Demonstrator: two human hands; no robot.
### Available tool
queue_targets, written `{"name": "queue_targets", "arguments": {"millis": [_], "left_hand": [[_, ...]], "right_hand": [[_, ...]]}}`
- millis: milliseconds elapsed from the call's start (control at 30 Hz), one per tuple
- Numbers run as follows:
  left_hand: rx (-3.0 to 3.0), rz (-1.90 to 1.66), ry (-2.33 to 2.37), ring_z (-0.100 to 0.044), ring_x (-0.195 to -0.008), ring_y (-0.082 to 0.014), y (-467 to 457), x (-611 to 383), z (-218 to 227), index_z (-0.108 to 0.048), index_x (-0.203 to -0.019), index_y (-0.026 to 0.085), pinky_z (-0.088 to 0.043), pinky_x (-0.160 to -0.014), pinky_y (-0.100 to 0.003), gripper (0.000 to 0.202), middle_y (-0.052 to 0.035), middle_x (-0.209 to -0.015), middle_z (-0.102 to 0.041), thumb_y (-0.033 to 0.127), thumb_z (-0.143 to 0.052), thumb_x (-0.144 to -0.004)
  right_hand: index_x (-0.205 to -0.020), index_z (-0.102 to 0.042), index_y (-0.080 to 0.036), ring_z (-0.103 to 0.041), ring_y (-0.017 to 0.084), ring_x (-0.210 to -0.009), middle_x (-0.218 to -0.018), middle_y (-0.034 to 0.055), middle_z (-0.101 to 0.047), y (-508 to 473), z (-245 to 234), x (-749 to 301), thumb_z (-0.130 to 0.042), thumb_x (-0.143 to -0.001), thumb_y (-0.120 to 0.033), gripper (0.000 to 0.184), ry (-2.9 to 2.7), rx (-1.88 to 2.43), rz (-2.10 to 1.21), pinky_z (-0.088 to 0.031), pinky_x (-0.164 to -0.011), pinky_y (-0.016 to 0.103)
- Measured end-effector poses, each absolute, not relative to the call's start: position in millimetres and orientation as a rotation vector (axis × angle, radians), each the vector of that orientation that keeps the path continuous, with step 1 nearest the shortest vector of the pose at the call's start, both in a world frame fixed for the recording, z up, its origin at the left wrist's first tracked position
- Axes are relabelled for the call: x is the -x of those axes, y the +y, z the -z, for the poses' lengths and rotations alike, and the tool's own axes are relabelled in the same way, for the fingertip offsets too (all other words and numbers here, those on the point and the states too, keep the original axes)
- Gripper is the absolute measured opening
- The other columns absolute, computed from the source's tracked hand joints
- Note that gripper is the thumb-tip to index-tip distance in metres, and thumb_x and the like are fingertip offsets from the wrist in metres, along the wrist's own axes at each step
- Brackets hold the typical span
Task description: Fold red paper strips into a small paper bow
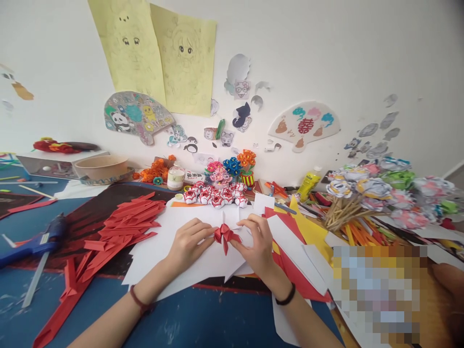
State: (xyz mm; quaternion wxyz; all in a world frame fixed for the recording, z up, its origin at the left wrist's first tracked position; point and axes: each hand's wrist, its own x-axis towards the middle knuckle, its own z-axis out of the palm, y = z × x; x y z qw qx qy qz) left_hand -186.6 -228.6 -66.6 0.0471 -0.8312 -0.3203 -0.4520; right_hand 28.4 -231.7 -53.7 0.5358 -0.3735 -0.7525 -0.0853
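Between my two hands is a red and white folded paper flower, held over white paper sheets. My left hand pinches its left side with thumb and fingers. On the right side, my right hand has its thumb against a red petal, the fingers curled by the white strips. Just behind the hands stand several finished red and white paper flowers. To the left lies a pile of folded red paper strips.
A blue glue gun with a glue stick lies at the left. Behind are a beige bowl, a glue bottle and a yellow bottle. Paper flowers on sticks and red and yellow paper lie at the right.
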Motion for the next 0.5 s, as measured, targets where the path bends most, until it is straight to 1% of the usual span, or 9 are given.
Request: {"name": "queue_targets", "arguments": {"millis": [100, 200, 267, 300, 400, 500], "left_hand": [[2.51, 1.388, -0.951, -0.054, -0.075, -0.0158, -230.4, 185.0, 67.1, -0.063, -0.098, 0.019, -0.046, -0.067, -0.029, 0.014, -0.0057, -0.089, -0.068, 0.016, -0.059, -0.085], [2.519, 1.372, -0.941, -0.053, -0.074, -0.0153, -231.2, 184.1, 68.1, -0.062, -0.098, 0.019, -0.046, -0.067, -0.028, 0.014, -0.0056, -0.088, -0.068, 0.015, -0.059, -0.085], [2.535, 1.351, -0.932, -0.053, -0.075, -0.0153, -231.4, 184.0, 68.2, -0.062, -0.099, 0.019, -0.046, -0.068, -0.028, 0.015, -0.0056, -0.088, -0.068, 0.014, -0.059, -0.085], [2.54, 1.341, -0.928, -0.052, -0.075, -0.0154, -231.5, 184.0, 67.9, -0.062, -0.099, 0.019, -0.046, -0.068, -0.028, 0.015, -0.0057, -0.088, -0.068, 0.014, -0.059, -0.085], [2.538, 1.325, -0.919, -0.053, -0.074, -0.0154, -231.6, 183.9, 67.0, -0.063, -0.099, 0.019, -0.046, -0.068, -0.028, 0.014, -0.0059, -0.088, -0.068, 0.015, -0.058, -0.086], [2.539, 1.307, -0.905, -0.054, -0.073, -0.0154, -231.8, 183.9, 67.0, -0.063, -0.099, 0.018, -0.046, -0.066, -0.028, 0.014, -0.0059, -0.087, -0.068, 0.016, -0.057, -0.086]], "right_hand": [[-0.103, -0.057, -0.022, -0.055, 0.025, -0.09, -0.097, 0.0085, -0.054, -233.5, 54.4, -27.4, -0.07, -0.079, -0.032, 0.029, -1.732, 0.892, 0.287, -0.048, -0.076, 0.039], [-0.093, -0.06, -0.022, -0.055, 0.023, -0.083, -0.091, 0.0073, -0.055, -233.3, 55.8, -27.1, -0.068, -0.081, -0.027, 0.016, -1.778, 0.888, 0.322, -0.047, -0.073, 0.037], [-0.09, -0.062, -0.022, -0.054, 0.022, -0.08, -0.089, 0.0072, -0.057, -232.4, 57.2, -27.4, -0.065, -0.083, -0.023, 0.007, -1.858, 0.866, 0.338, -0.046, -0.072, 0.036], [-0.091, -0.063, -0.022, -0.054, 0.022, -0.079, -0.089, 0.0075, -0.059, -231.9, 58.0, -27.7, -0.064, -0.084, -0.022, 0.007, -1.886, 0.852, 0.346, -0.045, -0.072, 0.036], [-0.099, -0.064, -0.02, -0.055, 0.022, -0.08, -0.093, 0.0085, -0.062, -230.7, 59.7, -28.8, -0.062, -0.086, -0.021, 0.013, -1.924, 0.84, 0.37, -0.045, -0.074, 0.037], [-0.101, -0.064, -0.02, -0.056, 0.022, -0.078, -0.089, 0.008, -0.064, -230.5, 59.5, -28.9, -0.058, -0.089, -0.02, 0.014, -1.963, 0.829, 0.382, -0.044, -0.071, 0.036]]}}
